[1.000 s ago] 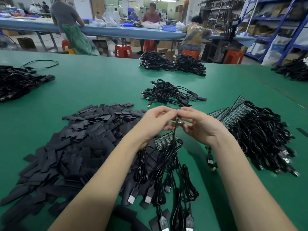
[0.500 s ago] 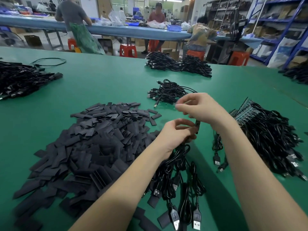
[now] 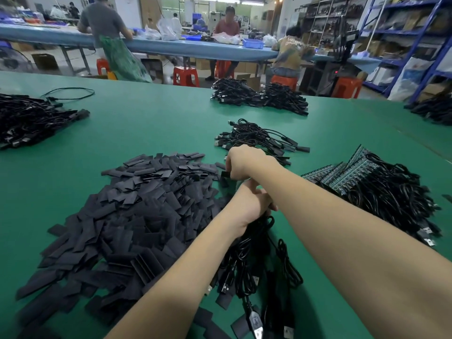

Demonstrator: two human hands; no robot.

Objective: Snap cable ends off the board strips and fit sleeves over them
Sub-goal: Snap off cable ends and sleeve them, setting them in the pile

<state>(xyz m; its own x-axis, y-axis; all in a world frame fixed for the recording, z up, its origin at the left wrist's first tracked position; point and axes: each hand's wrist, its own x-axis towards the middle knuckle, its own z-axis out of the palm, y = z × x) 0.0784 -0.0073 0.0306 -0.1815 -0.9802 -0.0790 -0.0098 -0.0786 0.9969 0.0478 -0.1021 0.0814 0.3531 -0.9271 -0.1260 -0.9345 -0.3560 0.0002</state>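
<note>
Mid-batch: the right hand picks a sleeve while the left holds the cables.

The right hand [image 3: 241, 162] reaches across above the left hand [image 3: 249, 206] and pinches one black sleeve [image 3: 225, 174] at the near edge of the sleeve pile [image 3: 137, 216]; the left hand, just under the right forearm, grips a bunch of black cables [image 3: 247, 260] that hangs toward the person, though whether a snapped-off end sits ready in its fingers cannot be told. Judging by the layout, much remains: to the right of the hands, green board strips [image 3: 342, 174] with cables attached lie stacked, and the sleeve pile to the left is large. Just beyond the right hand lies a small heap of cables [image 3: 259, 138], apparently finished, and further heaps lie farther out on the green worktop [image 3: 151, 128].
</note>
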